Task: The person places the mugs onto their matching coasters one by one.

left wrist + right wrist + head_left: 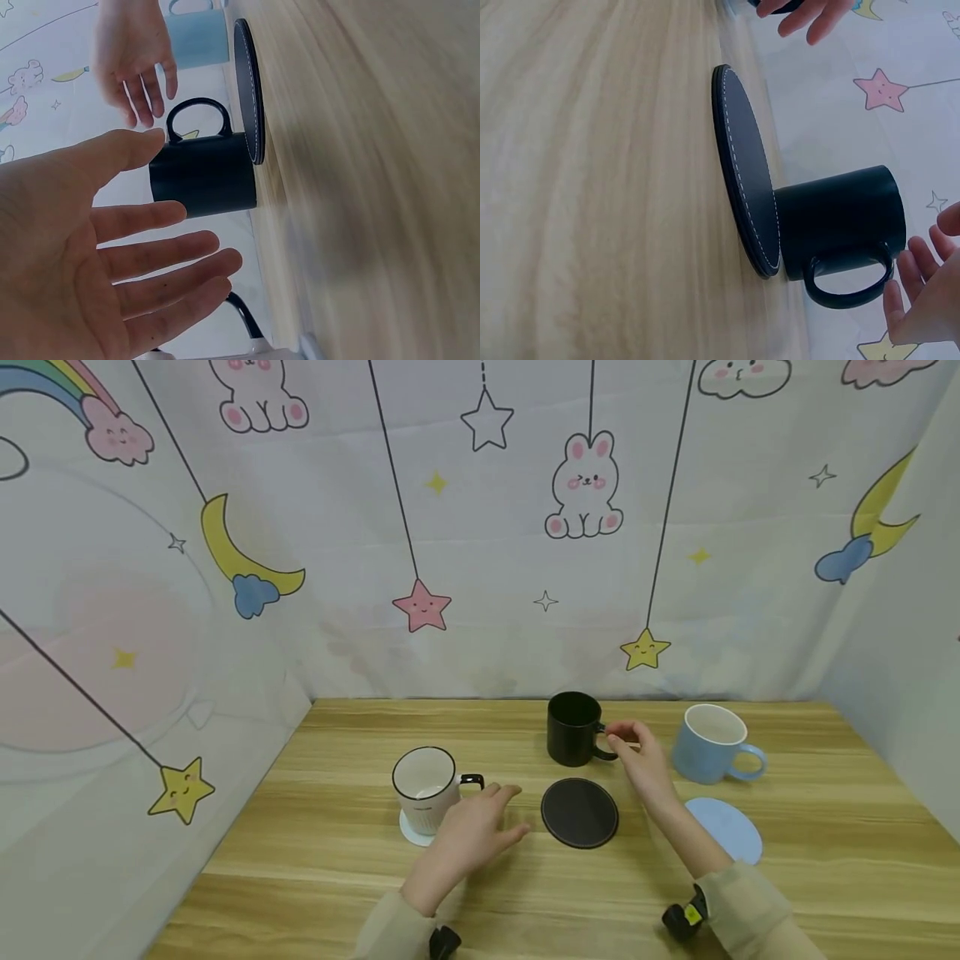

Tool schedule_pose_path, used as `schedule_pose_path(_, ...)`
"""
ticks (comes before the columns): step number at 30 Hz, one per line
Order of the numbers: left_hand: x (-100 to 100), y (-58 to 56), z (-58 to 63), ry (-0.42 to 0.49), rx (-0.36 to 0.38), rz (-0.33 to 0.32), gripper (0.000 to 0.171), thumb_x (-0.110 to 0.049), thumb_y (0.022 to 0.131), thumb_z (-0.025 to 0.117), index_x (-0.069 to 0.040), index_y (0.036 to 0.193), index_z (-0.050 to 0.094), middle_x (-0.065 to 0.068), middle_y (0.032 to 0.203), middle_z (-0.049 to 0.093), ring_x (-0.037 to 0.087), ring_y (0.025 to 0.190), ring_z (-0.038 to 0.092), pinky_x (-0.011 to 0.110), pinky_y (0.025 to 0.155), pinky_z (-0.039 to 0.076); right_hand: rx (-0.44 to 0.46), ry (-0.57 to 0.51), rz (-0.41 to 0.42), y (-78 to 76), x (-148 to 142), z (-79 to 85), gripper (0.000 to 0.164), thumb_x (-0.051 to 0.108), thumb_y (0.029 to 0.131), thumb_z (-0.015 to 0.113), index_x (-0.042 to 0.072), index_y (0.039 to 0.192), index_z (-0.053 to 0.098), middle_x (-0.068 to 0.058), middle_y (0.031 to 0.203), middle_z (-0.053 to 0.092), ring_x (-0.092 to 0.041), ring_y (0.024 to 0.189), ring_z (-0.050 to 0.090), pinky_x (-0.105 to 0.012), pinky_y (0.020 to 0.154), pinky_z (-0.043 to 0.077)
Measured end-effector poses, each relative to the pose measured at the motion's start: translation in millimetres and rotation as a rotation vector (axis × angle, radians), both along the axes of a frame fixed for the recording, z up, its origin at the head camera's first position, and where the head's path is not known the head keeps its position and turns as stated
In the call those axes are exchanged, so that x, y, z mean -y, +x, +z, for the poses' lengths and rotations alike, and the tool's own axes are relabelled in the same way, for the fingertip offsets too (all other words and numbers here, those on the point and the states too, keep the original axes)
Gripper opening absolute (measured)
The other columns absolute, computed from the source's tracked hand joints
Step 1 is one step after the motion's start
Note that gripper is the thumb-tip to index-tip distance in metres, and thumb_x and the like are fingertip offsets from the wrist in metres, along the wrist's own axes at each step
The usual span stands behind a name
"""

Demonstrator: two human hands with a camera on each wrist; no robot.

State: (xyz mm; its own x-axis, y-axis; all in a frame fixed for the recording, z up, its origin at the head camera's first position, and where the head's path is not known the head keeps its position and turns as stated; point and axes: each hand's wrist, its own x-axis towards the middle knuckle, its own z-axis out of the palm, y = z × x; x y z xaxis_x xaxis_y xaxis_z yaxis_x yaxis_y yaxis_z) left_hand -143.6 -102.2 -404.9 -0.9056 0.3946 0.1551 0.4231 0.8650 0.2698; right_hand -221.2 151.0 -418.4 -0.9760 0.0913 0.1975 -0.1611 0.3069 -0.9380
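Note:
A black mug stands at the back of the table with its handle turned to the right. My right hand is beside that handle, its fingers loosely bent; both wrist views show them not wrapped around it. Just in front of the mug lies a round black coaster with pale stitching along its rim. My left hand hovers over the table with fingers spread and nothing in them. It is nearest to a white mug with a black rim and black handle, which sits on a pale coaster.
To the right, a light blue mug stands on the wood table, behind a round light blue coaster partly covered by my right forearm. A white cloth printed with stars and rabbits hangs along the back edge.

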Motion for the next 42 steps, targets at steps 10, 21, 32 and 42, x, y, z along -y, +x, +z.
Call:
schedule_pose_path(10, -4.2, -5.6, -6.9, -0.009, 0.066, -0.025, 0.060, -0.044, 0.085, 0.069, -0.010, 0.133, 0.055, 0.008, 0.123, 0.063, 0.024, 0.108, 0.064, 0.041, 0.082, 0.055, -0.011, 0.024, -0.044, -8.4, 0.9, 3.5, 0.025, 0.011, 0.095, 0.054, -0.003, 0.116, 0.057, -0.018, 0.117, 0.059, 0.003, 0.090, 0.048, -0.012, 0.079, 0.040)
schedule_pose_path(21, -11.5, -9.2, -13.6, -0.048, 0.122, -0.047, 0.062, -0.046, 0.086, 0.066, -0.012, 0.136, 0.052, 0.006, 0.130, 0.058, 0.023, 0.114, 0.060, 0.038, 0.088, 0.053, 0.005, -0.005, -0.070, -17.3, 1.2, 1.3, 0.025, 0.011, 0.096, 0.054, -0.002, 0.117, 0.056, -0.019, 0.119, 0.059, 0.000, 0.092, 0.048, -0.014, 0.080, 0.040)
schedule_pose_path(32, -16.9, -14.3, -19.2, -0.033, 0.121, -0.084, 0.066, -0.045, 0.085, 0.068, -0.010, 0.138, 0.050, 0.007, 0.136, 0.055, 0.025, 0.123, 0.056, 0.040, 0.099, 0.048, 0.010, -0.041, -0.098, -24.4, 0.8, -2.6, 0.024, 0.011, 0.096, 0.055, -0.003, 0.116, 0.057, -0.020, 0.119, 0.058, 0.004, 0.091, 0.046, -0.013, 0.081, 0.037)
schedule_pose_path(42, -20.9, -17.0, -24.3, -0.054, 0.110, -0.079, 0.067, -0.046, 0.084, 0.069, -0.010, 0.136, 0.051, 0.005, 0.133, 0.057, 0.023, 0.121, 0.057, 0.038, 0.097, 0.049, 0.052, -0.064, -0.103, -28.5, 3.0, -6.9, 0.025, 0.010, 0.096, 0.055, -0.003, 0.118, 0.055, -0.016, 0.117, 0.057, 0.003, 0.089, 0.047, -0.011, 0.078, 0.039)
